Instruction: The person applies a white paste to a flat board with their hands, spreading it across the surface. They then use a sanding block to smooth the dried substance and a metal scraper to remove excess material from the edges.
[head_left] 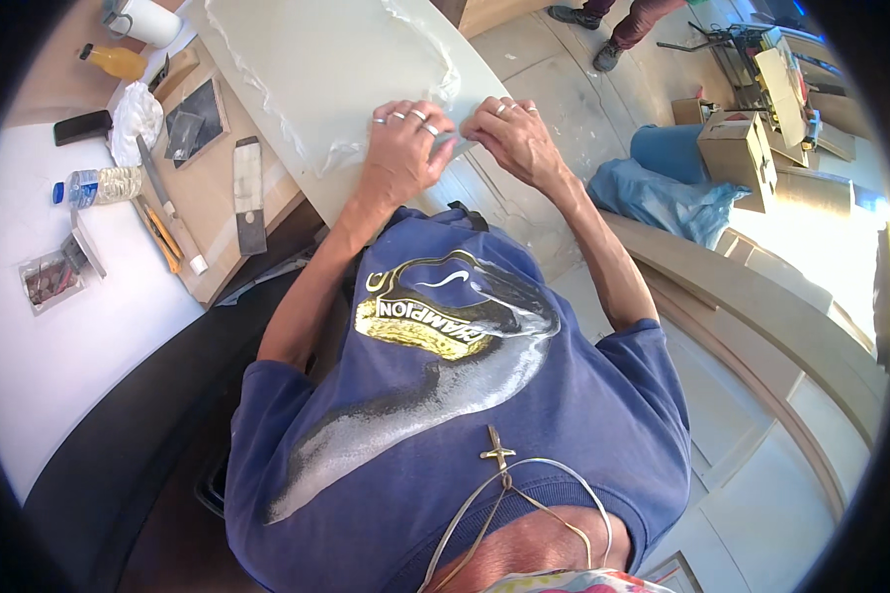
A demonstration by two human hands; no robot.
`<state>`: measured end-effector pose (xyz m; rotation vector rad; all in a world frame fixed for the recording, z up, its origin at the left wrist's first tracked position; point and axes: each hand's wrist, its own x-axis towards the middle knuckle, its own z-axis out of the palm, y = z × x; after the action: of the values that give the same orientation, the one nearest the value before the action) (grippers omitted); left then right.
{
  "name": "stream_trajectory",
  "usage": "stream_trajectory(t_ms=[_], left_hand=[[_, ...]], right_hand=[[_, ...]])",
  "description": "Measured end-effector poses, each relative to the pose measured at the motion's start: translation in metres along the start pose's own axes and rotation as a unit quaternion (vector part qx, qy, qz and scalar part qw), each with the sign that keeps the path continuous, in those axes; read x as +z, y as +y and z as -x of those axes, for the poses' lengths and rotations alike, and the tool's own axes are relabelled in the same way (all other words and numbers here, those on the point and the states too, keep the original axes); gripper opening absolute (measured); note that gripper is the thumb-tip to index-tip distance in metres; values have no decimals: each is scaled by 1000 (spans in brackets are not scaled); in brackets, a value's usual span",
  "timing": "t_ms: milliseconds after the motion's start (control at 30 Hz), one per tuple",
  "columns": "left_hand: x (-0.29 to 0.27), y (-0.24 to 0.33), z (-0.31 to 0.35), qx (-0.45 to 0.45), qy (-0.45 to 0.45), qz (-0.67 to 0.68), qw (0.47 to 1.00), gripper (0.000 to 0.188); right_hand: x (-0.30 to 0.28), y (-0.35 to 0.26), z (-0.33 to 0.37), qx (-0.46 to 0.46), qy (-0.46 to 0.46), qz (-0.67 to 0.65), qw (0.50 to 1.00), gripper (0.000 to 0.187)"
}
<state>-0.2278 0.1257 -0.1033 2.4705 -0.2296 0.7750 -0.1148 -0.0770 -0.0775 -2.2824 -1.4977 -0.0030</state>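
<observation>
A long, pale, smooth panel (316, 69) stretches away in front of me, with ragged whitish film (445, 74) along its surface. My left hand (403, 148) is closed at the panel's near end, its fingers bent and pinching a thin greyish piece (455, 145). Close beside it, my right hand (509, 138) pinches the other side of the same piece with curled fingers. Most of the piece is hidden by the fingers, so its kind cannot be made out. Rings show on both hands.
Left of the panel, a wooden board (208, 198) carries a flat blade (249, 198), a yellow utility knife (160, 237) and a dark plate. A water bottle (99, 188) and phone (84, 128) lie beyond. Rightward are blue plastic (663, 193) and cardboard boxes (737, 153); another person's feet (603, 49) show far off.
</observation>
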Motion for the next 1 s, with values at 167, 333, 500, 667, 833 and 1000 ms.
stream_trajectory(t_ms=[167, 333, 500, 667, 833, 1000], left_hand=[[16, 11, 2, -25, -17, -18, 999, 25], [15, 12, 6, -31, -14, -29, 999, 23], [14, 12, 7, -22, -6, -34, 999, 16], [14, 6, 13, -22, -8, -7, 1000, 16], [9, 3, 19, -34, 17, -16, 999, 18], [2, -5, 23, -41, -13, 1, 999, 21]], right_hand=[[9, -6, 2, -3, 34, 38, 999, 6], [-7, 6, 19, 57, 107, -29, 992, 4], [-10, 15, 28, 139, 142, -57, 978, 12], [12, -6, 18, 94, 152, -55, 982, 13], [32, -25, 11, 74, 149, -4, 986, 15], [40, -24, 10, 53, 166, -32, 984, 14]])
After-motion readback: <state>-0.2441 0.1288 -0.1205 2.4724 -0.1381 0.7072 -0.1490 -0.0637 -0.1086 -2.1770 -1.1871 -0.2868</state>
